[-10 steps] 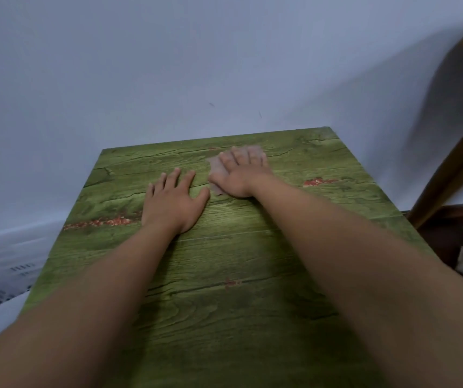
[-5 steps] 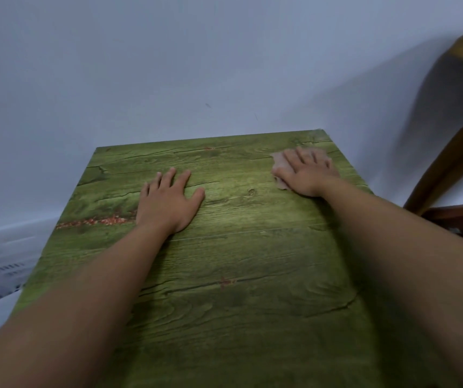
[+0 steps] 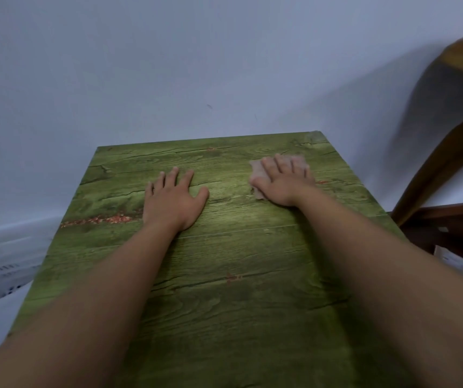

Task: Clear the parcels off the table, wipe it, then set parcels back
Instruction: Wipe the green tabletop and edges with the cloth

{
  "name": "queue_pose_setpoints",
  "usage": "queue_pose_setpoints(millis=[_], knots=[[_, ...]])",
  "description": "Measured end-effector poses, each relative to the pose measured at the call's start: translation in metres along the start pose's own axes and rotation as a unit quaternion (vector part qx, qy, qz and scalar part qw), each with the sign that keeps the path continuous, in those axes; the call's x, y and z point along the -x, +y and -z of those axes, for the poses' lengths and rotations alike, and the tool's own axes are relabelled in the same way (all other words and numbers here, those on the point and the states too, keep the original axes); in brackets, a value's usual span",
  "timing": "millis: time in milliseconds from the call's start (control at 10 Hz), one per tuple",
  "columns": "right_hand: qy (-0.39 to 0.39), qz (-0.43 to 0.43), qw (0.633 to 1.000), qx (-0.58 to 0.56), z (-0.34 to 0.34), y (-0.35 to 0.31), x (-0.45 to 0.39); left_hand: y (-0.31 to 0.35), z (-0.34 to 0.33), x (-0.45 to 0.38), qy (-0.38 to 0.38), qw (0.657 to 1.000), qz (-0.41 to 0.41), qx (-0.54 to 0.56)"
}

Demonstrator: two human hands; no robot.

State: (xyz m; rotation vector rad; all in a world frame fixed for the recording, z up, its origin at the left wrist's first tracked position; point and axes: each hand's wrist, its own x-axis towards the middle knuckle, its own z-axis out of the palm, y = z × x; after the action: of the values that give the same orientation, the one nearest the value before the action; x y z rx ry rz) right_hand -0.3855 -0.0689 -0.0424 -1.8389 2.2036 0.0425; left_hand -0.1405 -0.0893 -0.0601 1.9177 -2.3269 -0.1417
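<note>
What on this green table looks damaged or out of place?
The table surface has reddish worn patches, the largest beside the left hand; they may be printed pattern. Nothing is spilled. The right hand presses a cloth flat.

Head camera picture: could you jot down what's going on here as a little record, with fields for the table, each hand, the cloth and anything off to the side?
table: green wood-grain top, set against a pale wall, no parcels on it
left hand: flat on the table, palm down, fingers spread, holding nothing
right hand: palm down, pressing on the cloth
cloth: small, pale pinkish, under the right hand, near the table's far right corner
to the right: brown wooden furniture, blurred
stage: wiping, judging by the cloth
</note>
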Motion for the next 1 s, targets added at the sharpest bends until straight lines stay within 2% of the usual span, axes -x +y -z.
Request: queue_pose_setpoints(millis=[200, 400, 700, 800, 1000], knots=[[-0.009, 0.071, 0.997, 0.011, -0.013, -0.06, 0.006, 0.0, -0.001, -0.001, -0.003, 1.0, -0.002, 0.0], [-0.007, 0.075, 0.997, 0.007, -0.012, -0.039, 0.006, -0.002, 0.001, 0.0, -0.003, 1.0, -0.004, 0.013], [0.01, -0.076, 0.997, -0.012, 0.002, 0.093, 0.021, -0.003, 0.001, 0.0, -0.006, 1.0, -0.007, 0.015], [0.009, -0.113, 0.993, -0.029, 0.002, 0.112, 0.032, -0.002, 0.001, 0.001, 0.002, 1.0, -0.01, 0.015], [0.008, -0.128, 0.991, -0.037, 0.0, 0.094, 0.037, 0.001, 0.0, 0.002, 0.011, 1.0, -0.007, 0.015]])
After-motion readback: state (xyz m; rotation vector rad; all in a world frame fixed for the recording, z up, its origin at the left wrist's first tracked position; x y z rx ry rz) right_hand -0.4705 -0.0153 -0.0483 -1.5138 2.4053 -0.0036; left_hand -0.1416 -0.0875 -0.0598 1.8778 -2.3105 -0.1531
